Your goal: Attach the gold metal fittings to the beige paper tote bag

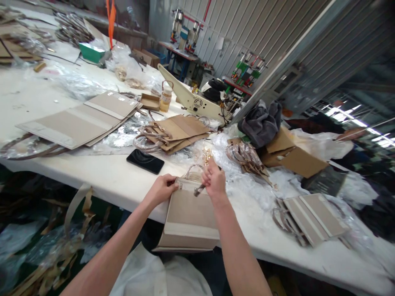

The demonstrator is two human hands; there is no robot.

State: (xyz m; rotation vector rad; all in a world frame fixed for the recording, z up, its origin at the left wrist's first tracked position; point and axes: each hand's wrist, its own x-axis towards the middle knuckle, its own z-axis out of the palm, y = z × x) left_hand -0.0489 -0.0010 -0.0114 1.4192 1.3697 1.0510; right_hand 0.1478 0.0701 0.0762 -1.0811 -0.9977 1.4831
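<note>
A beige bag panel (191, 211) with a fold near its bottom lies over the table's front edge. My left hand (165, 188) pinches its upper left corner, beside a small metal stud. My right hand (213, 179) is closed around a dark strap or handle end (199, 190) above the panel's top edge. Just beyond the fingertips of that hand lie small gold-coloured metal pieces (207, 154); whether the fingers touch them is unclear. A wrapped handle loop (194, 168) shows behind the panel's top edge.
A black phone (145, 161) rests on the white table (101, 166), left of the panel. Brown panels (182, 130) and larger beige panels (77, 121) lie behind. Wrapped handles (247, 158), a cardboard box (294, 158) and stacked beige pieces (314, 220) are at the right.
</note>
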